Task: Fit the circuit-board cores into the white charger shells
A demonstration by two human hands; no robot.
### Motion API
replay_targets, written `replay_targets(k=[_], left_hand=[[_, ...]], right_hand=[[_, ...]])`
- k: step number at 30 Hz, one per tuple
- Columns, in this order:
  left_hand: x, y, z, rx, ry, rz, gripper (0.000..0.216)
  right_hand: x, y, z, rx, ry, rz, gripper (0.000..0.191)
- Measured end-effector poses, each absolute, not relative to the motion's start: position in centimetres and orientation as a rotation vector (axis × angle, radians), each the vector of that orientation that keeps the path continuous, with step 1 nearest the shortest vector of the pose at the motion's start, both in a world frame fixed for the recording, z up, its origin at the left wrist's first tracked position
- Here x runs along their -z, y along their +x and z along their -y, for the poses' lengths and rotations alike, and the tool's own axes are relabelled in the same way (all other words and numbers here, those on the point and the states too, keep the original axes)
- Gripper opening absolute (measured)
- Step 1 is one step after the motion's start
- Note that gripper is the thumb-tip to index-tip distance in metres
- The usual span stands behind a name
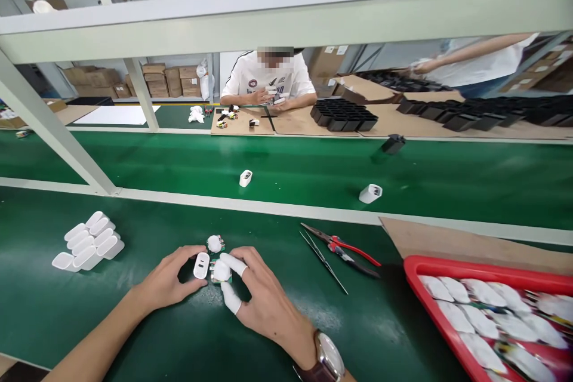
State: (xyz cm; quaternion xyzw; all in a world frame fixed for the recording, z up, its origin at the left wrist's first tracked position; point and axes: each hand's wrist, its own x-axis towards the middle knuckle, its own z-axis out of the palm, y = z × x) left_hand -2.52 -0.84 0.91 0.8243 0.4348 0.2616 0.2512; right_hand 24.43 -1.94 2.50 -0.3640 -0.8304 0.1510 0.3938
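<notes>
Between the thumb and fingers of my left hand point(172, 277) is a white charger housing point(202, 265), its end with two port slots facing me. My right hand point(262, 292), with white finger cots on the thumb and a finger, pinches a small circuit board point(221, 271) with a white covering. The board sits close beside the housing; whether they touch I cannot tell. Just beyond them a second white-covered circuit board point(215, 243) lies on the green bench. Several white housings point(89, 242) stand grouped to the left of my left hand.
Tweezers point(324, 262) and red-and-black pliers point(340, 248) lie right of my hands. A red tray point(414, 277) holds several white-covered boards. White pieces point(370, 193) and a black one point(394, 144) sit on the green belt point(179, 158). A co-worker point(268, 80) sits opposite; a shelf beam point(286, 21) crosses above.
</notes>
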Motion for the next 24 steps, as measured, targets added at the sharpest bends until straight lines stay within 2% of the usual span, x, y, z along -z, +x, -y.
replay_targets(k=[6, 21, 24], left_hand=[[-0.4, -1.0, 1.4, -0.811, 2.331, -1.092, 0.056], [-0.3, -1.1, 1.7, -0.748, 2.337, -1.110, 0.052], [-0.3, -1.1, 1.9, -0.735, 2.315, -1.109, 0.052]], right_hand=[[-1.6, 23.8, 2.4, -0.280, -0.872, 2.142, 0.048], [-1.4, 23.8, 2.8, -0.158, -0.872, 2.242, 0.025], [-1.7, 23.8, 2.8, -0.185, -0.859, 2.247, 0.027]])
